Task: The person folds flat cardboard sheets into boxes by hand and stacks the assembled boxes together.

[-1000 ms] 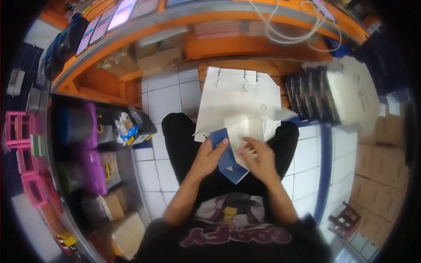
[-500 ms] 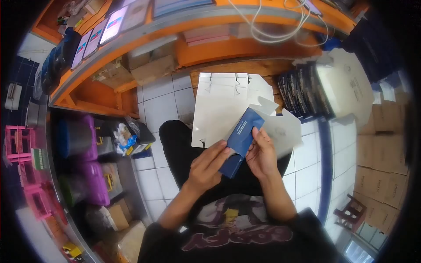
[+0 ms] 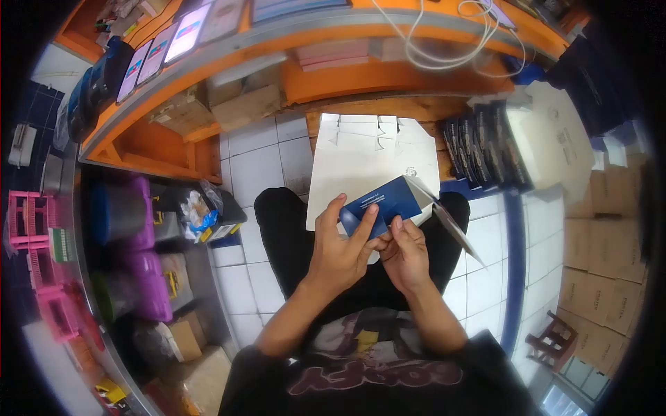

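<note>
Head view: blue carton [image 3: 397, 197] held tilted above the black-trousered legs [image 3: 276, 225], over the near part of flat white card sheets [image 3: 347, 166], a pale flap [image 3: 454, 223] hanging open at its right end. Left hand [image 3: 336, 248] grips the carton's left end, fingers spread across the printed face; right hand [image 3: 408, 255] pinches its near edge, thumb in front. Dark boxes [image 3: 479, 145] in a row just right of the sheets; phones [image 3: 158, 54] side by side on the surface [image 3: 277, 33], far left.
</note>
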`<state>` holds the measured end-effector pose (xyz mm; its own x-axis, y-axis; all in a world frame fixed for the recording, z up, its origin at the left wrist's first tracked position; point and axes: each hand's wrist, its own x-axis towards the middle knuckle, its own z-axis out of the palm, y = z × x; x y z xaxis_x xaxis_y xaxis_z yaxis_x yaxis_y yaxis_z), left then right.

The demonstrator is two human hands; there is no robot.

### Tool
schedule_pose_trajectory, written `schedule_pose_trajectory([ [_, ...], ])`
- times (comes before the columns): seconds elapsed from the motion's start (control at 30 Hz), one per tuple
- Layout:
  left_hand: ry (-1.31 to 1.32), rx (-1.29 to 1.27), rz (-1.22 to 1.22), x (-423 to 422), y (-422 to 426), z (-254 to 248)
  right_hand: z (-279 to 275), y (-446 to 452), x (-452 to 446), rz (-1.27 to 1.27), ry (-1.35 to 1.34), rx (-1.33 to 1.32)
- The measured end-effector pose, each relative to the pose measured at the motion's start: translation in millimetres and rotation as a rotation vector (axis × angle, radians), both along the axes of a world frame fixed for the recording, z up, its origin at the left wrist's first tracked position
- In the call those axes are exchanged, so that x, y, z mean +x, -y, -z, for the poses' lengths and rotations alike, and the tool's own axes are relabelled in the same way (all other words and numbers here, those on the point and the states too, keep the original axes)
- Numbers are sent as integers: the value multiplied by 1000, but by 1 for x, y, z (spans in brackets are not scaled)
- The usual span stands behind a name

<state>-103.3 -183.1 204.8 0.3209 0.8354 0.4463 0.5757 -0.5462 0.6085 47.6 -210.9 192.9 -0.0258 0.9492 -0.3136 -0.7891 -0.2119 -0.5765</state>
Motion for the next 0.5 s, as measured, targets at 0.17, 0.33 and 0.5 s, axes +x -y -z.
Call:
schedule_pose_trajectory([
  [0.17, -24, -29, 42, 2, -2, 4, -2, 2, -1, -25, 218, 10],
  [0.33, 86, -68, 94, 1, -3, -12, -9, 8, 1, -112, 763, 63],
  [0.5, 113, 470, -67, -1, 3, -19, -8, 16, 10, -116, 1221, 292],
])
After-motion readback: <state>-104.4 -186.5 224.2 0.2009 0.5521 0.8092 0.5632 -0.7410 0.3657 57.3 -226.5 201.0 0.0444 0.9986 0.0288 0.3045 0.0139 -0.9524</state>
